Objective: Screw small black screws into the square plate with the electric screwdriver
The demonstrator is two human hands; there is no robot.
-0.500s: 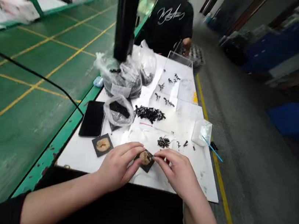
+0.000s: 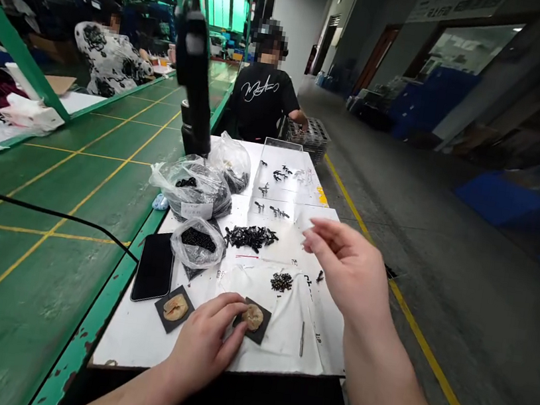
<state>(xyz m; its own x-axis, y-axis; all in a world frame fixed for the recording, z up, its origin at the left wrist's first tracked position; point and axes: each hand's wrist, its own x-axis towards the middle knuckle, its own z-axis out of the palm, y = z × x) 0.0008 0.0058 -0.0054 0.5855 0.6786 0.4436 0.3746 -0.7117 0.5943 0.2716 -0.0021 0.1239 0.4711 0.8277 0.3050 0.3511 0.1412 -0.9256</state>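
Note:
On the white table, my left hand [image 2: 211,332] rests with thumb and fingers against a dark square pad [image 2: 259,335] bearing a tan, putty-like lump [image 2: 252,317]. My right hand [image 2: 353,271] is raised over the table's right side, thumb and fingertips drawn together; anything between them is too small to make out. A second dark square pad [image 2: 161,311] with a similar tan lump [image 2: 175,308] lies left of my left hand. Small dark shiny pieces [image 2: 281,282] are heaped beyond the pads. A thin metal rod [image 2: 302,339] lies below my right hand.
Clear plastic bags of black parts [image 2: 192,185] and a black tablet or phone [image 2: 154,267] occupy the left side. Loose black parts [image 2: 251,237] lie mid-table, before a clear tray [image 2: 283,145]. Ahead sits a co-worker in black [image 2: 261,101]; another person [image 2: 112,56] sits farther left.
My right hand has left the tan lump and risen to the right. My left hand stays at the pad. The view has tilted up, and the metal rod is now visible on the table.

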